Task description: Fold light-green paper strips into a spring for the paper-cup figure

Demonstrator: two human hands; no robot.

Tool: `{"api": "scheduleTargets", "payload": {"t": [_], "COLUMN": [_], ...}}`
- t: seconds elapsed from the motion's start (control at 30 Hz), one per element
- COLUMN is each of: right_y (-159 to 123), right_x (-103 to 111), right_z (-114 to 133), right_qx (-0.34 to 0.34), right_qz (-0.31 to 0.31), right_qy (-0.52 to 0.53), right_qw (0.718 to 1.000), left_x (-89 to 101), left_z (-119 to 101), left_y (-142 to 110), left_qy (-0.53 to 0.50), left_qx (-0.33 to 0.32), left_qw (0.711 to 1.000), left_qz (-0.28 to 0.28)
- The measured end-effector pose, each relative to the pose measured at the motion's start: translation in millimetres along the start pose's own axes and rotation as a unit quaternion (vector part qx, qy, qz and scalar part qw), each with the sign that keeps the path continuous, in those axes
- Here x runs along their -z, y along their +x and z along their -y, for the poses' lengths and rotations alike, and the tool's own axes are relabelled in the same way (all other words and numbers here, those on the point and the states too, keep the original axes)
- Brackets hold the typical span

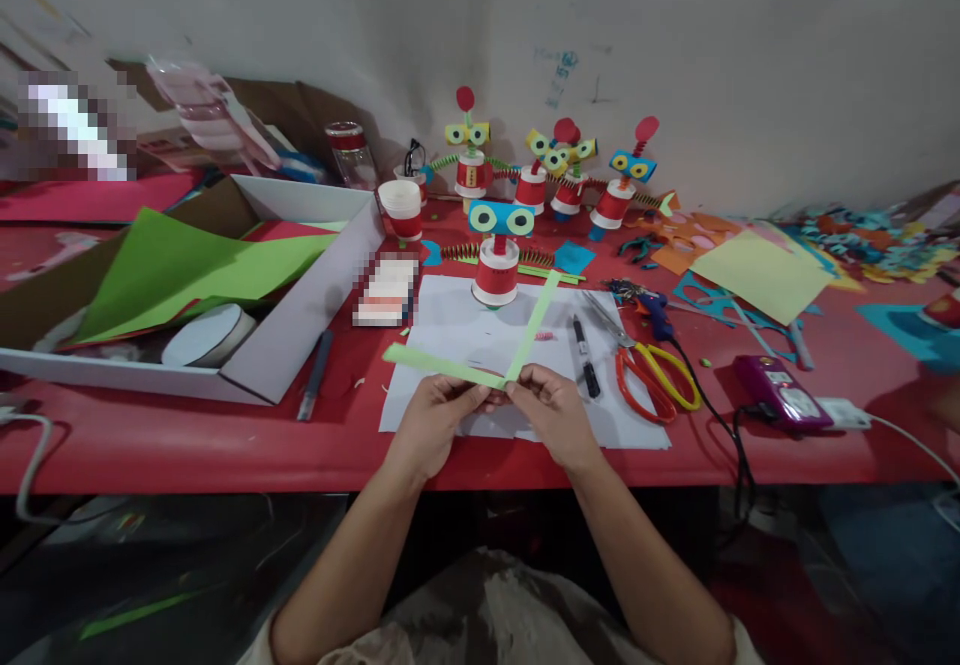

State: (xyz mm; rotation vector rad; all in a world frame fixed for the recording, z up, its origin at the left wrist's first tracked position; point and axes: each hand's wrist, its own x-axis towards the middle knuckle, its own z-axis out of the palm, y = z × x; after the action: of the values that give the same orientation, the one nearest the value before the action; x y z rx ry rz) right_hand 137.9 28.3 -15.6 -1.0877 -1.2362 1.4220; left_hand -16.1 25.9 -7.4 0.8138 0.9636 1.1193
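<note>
Two light green paper strips meet at an angle between my hands, one running up and away, the other to the left. My left hand pinches them near the joined end. At the same corner, my right hand grips with thumb and fingers; whether the strips are glued there I cannot tell. Beneath lie white paper sheets. Just beyond stands a red paper-cup figure with a blue eye piece and coiled paper arms. A small pink coiled strip rests on the paper.
Scissors, a black pen and a blue glue gun lie to the right, near a purple power box with cords. At left are a marker and a white box of coloured paper. More cup figures line the wall.
</note>
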Motion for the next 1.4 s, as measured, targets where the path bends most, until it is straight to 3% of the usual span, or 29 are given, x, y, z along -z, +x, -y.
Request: {"api": "scheduleTargets", "payload": {"t": [0.27,0.53,0.77,0.97,1.07,1.23,1.4], "right_y": [-1.7,-3.9,-3.7,12.9,31.8,59.8,70.8], "right_x": [2.3,2.2,-0.5,-13.8,-24.0,-40.0,-48.3], "right_z": [6.1,7.7,8.6,35.4,46.9,39.5,24.9], "right_qx": [0.024,0.081,0.075,0.153,0.148,0.056,-0.041], "right_qz": [0.021,0.039,0.031,0.064,0.085,0.093,0.081], "right_qy": [-0.066,-0.127,-0.142,-0.317,-0.347,-0.197,-0.030], "right_qw": [0.997,0.988,0.986,0.934,0.922,0.974,0.995], "left_x": [-2.3,0.9,6.9,18.7,26.0,38.0,46.6], "left_z": [-7.6,-9.2,-8.5,-19.9,-30.0,-42.3,-40.8], "left_y": [0.0,0.4,-5.1,-5.0,1.5,9.8,11.6], "left_qy": [0.019,0.077,0.073,0.038,0.057,0.028,-0.083], "left_qx": [0.021,-0.001,0.008,0.006,-0.017,-0.039,-0.019], "left_qw": [0.999,0.997,0.997,0.999,0.997,0.994,0.994], "left_qz": [0.018,-0.013,-0.008,-0.010,-0.041,-0.097,-0.071]}}
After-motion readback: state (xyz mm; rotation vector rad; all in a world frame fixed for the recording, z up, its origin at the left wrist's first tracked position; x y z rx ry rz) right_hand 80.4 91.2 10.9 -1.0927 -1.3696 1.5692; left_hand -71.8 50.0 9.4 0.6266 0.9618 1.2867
